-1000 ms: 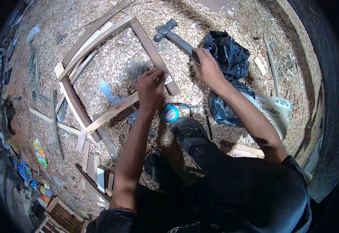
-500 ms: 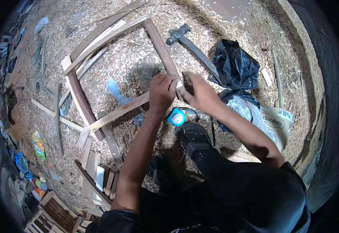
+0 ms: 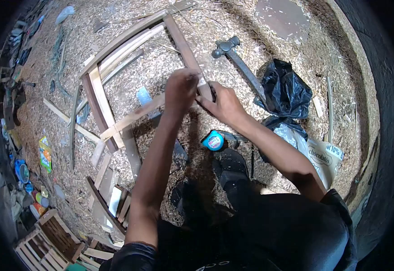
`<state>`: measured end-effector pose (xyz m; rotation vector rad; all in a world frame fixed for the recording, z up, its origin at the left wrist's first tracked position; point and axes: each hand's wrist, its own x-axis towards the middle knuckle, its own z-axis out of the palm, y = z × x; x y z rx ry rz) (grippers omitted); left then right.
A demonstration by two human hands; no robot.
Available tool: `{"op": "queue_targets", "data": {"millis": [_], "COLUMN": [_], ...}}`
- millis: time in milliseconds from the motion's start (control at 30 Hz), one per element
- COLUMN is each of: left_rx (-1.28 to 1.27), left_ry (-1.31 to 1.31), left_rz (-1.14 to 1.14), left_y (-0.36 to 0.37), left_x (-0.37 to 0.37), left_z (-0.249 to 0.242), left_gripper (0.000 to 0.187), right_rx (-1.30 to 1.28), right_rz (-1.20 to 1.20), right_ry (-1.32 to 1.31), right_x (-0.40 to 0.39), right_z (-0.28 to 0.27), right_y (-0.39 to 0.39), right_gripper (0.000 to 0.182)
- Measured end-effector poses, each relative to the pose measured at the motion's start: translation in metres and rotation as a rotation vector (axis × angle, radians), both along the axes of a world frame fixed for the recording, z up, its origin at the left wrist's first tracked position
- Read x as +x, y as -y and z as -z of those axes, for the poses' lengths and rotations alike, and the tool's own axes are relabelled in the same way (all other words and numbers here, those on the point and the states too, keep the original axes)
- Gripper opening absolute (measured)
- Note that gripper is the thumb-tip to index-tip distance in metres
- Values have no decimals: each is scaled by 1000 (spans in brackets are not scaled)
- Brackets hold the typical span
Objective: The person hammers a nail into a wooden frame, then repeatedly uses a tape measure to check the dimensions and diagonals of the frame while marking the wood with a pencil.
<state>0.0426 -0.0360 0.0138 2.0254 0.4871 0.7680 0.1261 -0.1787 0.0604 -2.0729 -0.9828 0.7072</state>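
Note:
A four-sided wooden frame (image 3: pixel 183 43) lies over the shavings-covered ground. My left hand (image 3: pixel 181 90) is closed at its near right corner, around the end of the lighter near bar (image 3: pixel 136 116). My right hand (image 3: pixel 224 104) grips the end of the darker right bar at that corner, thumb on the near side and fingers on the far side. The left hand's fingertips are partly hidden. A teal tape measure (image 3: pixel 214 141) lies just below the hands, by a shoe.
A hammer (image 3: pixel 242 65) lies at upper right, its handle end against a black plastic bag (image 3: pixel 287 90). A printed bag (image 3: pixel 325 156) sits at right. Loose wood strips (image 3: pixel 73 128) lie at left, slatted crates (image 3: pixel 55 239) at lower left.
The view has shifted slightly. My right hand has closed from beside the corner onto the right bar's end. The frame's far bar now sits apart from the loose strips near it.

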Motion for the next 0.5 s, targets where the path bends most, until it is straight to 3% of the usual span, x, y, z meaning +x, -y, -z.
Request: {"op": "queue_targets", "data": {"millis": [167,300,500], "left_rx": [91,1,-147], "left_ry": [-168,-117,-7], "left_rz": [-51,-67,-33], "left_y": [-33,-33,-32], "left_x": [-3,0,1], "left_z": [-3,6,1], "left_gripper": [13,13,11], "right_rx": [17,145,99], "right_rz": [-42,-42,-126], "right_ry": [63,261,213], "right_x": [3,-1,5], "right_z": [9,22,15], "right_y": [-32,-33,-30], "right_gripper": [33,31,37]}}
